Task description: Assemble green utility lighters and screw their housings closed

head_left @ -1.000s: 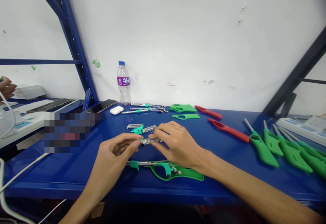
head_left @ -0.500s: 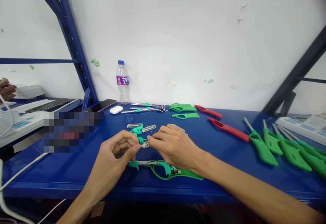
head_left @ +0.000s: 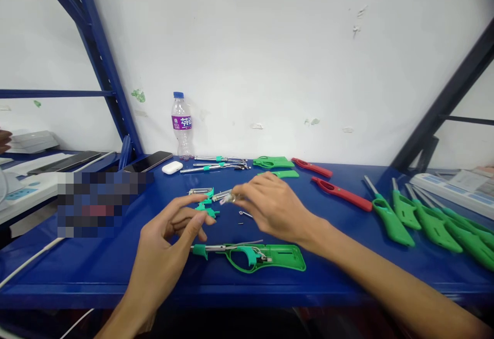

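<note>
My right hand pinches a small clear fuel tank, blurred, above the blue table. Beside it my left hand is curved with thumb and fingers apart, holding nothing I can see. Just past its fingertips lie teal trigger pieces and more clear tanks. Nearer me, an opened green lighter shell half lies flat. In it rest a teal trigger, wires and a metal rod, which sticks out to the left.
Metal lighter rods lie at the back, near a bottle and a white earbud case. Green shell halves, red shells and several green lighters spread rightwards. A phone lies back left.
My right hand has lifted the clear tank up and away from my left hand, whose fingers have come apart. A thin metal piece now shows on the table beneath the right hand.
</note>
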Demonstrator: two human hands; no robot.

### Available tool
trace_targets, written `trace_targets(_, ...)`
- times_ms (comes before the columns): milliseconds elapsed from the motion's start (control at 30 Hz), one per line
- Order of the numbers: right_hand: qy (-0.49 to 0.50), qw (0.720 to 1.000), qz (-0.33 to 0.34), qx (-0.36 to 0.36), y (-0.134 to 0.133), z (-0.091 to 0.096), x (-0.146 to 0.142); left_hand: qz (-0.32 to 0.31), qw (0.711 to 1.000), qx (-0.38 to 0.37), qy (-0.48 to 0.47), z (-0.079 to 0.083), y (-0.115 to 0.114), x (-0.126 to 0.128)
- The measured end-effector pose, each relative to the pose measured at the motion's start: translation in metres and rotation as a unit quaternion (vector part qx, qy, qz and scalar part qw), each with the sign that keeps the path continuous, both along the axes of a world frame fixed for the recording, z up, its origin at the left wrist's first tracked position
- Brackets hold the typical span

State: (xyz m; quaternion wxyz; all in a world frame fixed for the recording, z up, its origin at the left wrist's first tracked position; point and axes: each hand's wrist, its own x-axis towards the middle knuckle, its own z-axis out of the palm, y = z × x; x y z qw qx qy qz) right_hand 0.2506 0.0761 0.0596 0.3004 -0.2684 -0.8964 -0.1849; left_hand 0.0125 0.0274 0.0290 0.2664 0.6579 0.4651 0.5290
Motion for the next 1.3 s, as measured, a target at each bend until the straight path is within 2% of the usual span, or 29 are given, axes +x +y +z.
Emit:
trace_targets(100, 0.045, 0.999, -0.022, -0.020, 0.004, 0.005, 0.016, 0.034, 0.982, 0.140, 0.119, -0.008, -0.005, 0.005)
trace_targets(167, 0.052, 0.998, -0.025, -0.038, 0.006, 0.004, 0.027, -0.015, 0.960, 0.215, 0.176, -0.012, -0.006, 0.012)
trace_targets(200, 0.049, 0.997, -0.022, -0.050, 0.006, 0.003, 0.032, -0.054, 0.952, 0.230, 0.196, -0.012, -0.005, 0.017)
trace_targets(300, 0.035, 0.995, -0.009, -0.088, 0.006, -0.005, 0.045, -0.143, 0.937, 0.209, 0.242, -0.010, 0.001, 0.031)
trace_targets(467, 0.041, 0.991, -0.010, -0.124, -0.004, -0.010, 0.054, -0.163, 0.932, 0.122, 0.299, 0.001, 0.010, 0.049)
trace_targets(600, 0.066, 0.984, -0.047, -0.158, -0.036, -0.011, 0.054, -0.167, 0.929, 0.050, 0.327, 0.003, 0.013, 0.056)
trace_targets(700, 0.128, 0.963, -0.075, -0.223, -0.067, -0.026, 0.054, -0.165, 0.929, 0.018, 0.330, 0.001, 0.013, 0.057)
trace_targets(767, 0.173, 0.953, -0.106, -0.225, -0.081, -0.041, 0.054, -0.164, 0.931, 0.008, 0.327, 0.000, 0.012, 0.057)
trace_targets(867, 0.213, 0.950, -0.114, -0.198, -0.091, -0.056, 0.053, -0.164, 0.932, 0.010, 0.322, -0.001, 0.011, 0.057)
trace_targets(1000, 0.221, 0.949, -0.092, -0.203, -0.090, -0.058, 0.056, -0.160, 0.934, 0.036, 0.317, -0.005, 0.010, 0.058)
trace_targets(1167, 0.198, 0.941, -0.114, -0.251, -0.090, -0.059, 0.059, -0.155, 0.934, 0.107, 0.304, -0.026, 0.010, 0.059)
trace_targets(1300, 0.175, 0.945, -0.131, -0.243, -0.092, -0.063, 0.057, -0.138, 0.933, 0.152, 0.296, -0.042, 0.008, 0.058)
